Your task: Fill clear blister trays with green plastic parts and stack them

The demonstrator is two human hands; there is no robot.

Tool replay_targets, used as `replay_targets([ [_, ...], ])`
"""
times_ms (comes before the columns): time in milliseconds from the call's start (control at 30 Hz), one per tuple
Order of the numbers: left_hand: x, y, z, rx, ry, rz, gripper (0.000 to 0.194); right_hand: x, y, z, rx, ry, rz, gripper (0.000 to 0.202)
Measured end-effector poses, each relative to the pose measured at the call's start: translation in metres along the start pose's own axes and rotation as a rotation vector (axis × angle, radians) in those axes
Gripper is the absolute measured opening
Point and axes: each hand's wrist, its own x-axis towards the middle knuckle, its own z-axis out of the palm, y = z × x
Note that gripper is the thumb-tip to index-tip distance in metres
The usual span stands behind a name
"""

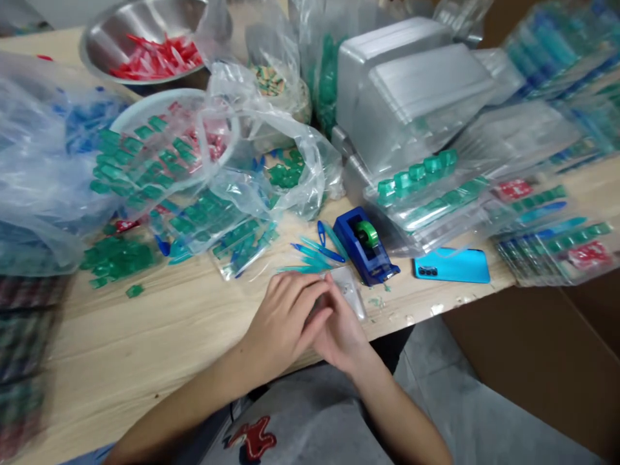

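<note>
Near the tape dispenser (pixel 365 248), my left hand (pixel 285 313) and right hand (pixel 343 332) meet, grip unclear; I'd press the clear case (pixel 356 300) only lightly.

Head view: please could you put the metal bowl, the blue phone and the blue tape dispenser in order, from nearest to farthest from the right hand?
1. Blue tape dispenser, just beyond the right hand.
2. Blue phone, farther to the right.
3. Metal bowl, at the back left, with red pieces inside.
</note>
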Motion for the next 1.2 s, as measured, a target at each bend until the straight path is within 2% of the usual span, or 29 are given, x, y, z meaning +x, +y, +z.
replay_targets([
  [100, -0.003, -0.004, -0.003, -0.055, -0.032, -0.001, 0.031, -0.002, 0.004, -0.004, 0.045, 0.020, -0.027, 0.035],
  [200, -0.008, -0.007, -0.007, -0.180, -0.039, -0.083, 0.034, -0.006, 0.007, -0.008, 0.081, 0.051, -0.072, 0.032],
  [433, -0.017, -0.004, -0.012, -0.573, 0.096, -0.456, 0.020, -0.029, 0.003, -0.005, -0.059, -0.018, -0.218, 0.033],
  [533, -0.020, -0.002, -0.015, -0.635, 0.076, -0.462, 0.022, -0.035, 0.003, -0.004, -0.109, 0.008, -0.262, 0.024],
  [633, -0.025, -0.002, -0.018, -0.625, 0.030, -0.391, 0.028, -0.036, 0.005, -0.007, -0.154, 0.026, -0.274, 0.018],
  [733, -0.030, -0.003, -0.018, -0.592, 0.028, -0.342, 0.035, -0.036, 0.006, -0.009, -0.403, 0.090, -0.422, 0.017],
  [867, -0.036, -0.004, -0.014, -0.516, 0.055, -0.350, 0.042, -0.036, 0.009, -0.008, -0.848, 0.176, -0.749, 0.031],
  [933, -0.040, -0.003, -0.011, -0.524, 0.068, -0.384, 0.042, -0.036, 0.011, -0.008, -0.943, 0.181, -0.817, 0.039],
  [1067, -0.045, -0.001, -0.006, -0.597, 0.091, -0.474, 0.038, -0.034, 0.011, -0.008, -0.922, 0.135, -0.738, 0.045],
  [1200, -0.045, -0.002, -0.004, -0.604, 0.093, -0.415, 0.036, -0.033, 0.007, -0.008, -0.750, 0.148, -0.595, 0.039],
])
